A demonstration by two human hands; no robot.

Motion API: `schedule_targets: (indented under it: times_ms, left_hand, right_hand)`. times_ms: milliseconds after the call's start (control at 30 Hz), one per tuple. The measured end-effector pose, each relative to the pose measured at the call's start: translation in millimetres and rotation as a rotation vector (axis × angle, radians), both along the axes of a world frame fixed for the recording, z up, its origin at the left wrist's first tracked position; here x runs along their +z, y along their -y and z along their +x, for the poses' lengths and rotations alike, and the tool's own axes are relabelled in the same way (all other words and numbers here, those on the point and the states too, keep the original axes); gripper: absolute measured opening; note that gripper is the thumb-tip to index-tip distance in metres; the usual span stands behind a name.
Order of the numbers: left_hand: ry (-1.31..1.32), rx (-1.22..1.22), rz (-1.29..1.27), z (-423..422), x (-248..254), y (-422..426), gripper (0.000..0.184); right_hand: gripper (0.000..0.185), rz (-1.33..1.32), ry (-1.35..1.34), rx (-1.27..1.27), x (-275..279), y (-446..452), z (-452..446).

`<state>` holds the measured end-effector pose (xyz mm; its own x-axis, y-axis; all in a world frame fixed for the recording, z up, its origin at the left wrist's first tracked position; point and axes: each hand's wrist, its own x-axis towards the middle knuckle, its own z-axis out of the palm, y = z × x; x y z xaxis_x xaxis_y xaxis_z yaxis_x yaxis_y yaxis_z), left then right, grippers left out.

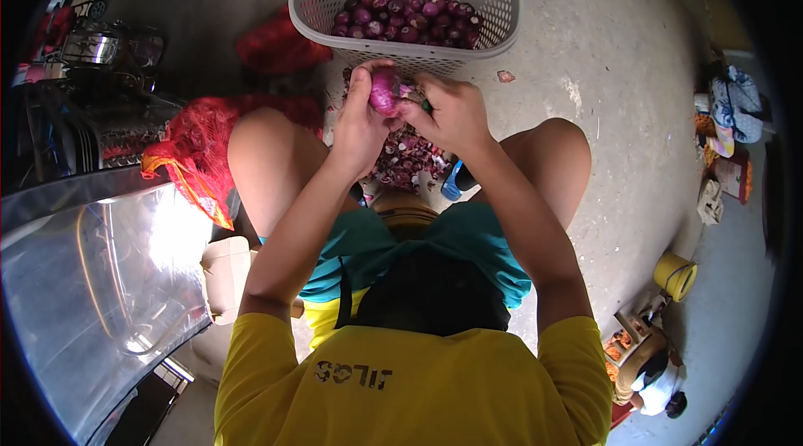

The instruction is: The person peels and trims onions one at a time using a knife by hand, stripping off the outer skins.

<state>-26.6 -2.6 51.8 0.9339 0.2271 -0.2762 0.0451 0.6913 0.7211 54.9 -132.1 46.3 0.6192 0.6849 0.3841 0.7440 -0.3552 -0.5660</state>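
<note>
Between my knees, my left hand (360,124) is closed around a purple-red onion (385,92), its thumb along the onion's side. My right hand (452,111) touches the onion's right end, fingers bent; something small and dark green shows between its fingers, too hidden to name. Just beyond my hands stands a grey perforated basket (406,53) partly filled with purple onions (410,21). Below my hands, a heap of onion skins (410,160) lies on the floor between my feet.
Red mesh sacks (205,140) lie by my left knee, another (280,43) beside the basket. A cardboard box (226,279) and shiny metal sheet (100,270) are at left. At right are a yellow container (675,276) and another person (657,375).
</note>
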Motion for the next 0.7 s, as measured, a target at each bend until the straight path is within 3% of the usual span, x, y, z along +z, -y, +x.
schedule_targets:
  times_ms: [267,600,700]
  left_hand:
    - [0.143,0.046,0.004,4,-10,-6,0.043]
    - [0.215,0.029,-0.189,2,0,-13,0.037]
    - [0.248,-0.027,-0.076,3,-7,-21,0.037]
  right_hand:
    - [0.049,-0.015,0.163,0.028,-1,3,-4]
    - [0.046,-0.102,0.109,0.143,5,11,-1]
    - [0.045,-0.102,0.072,0.171,5,15,2]
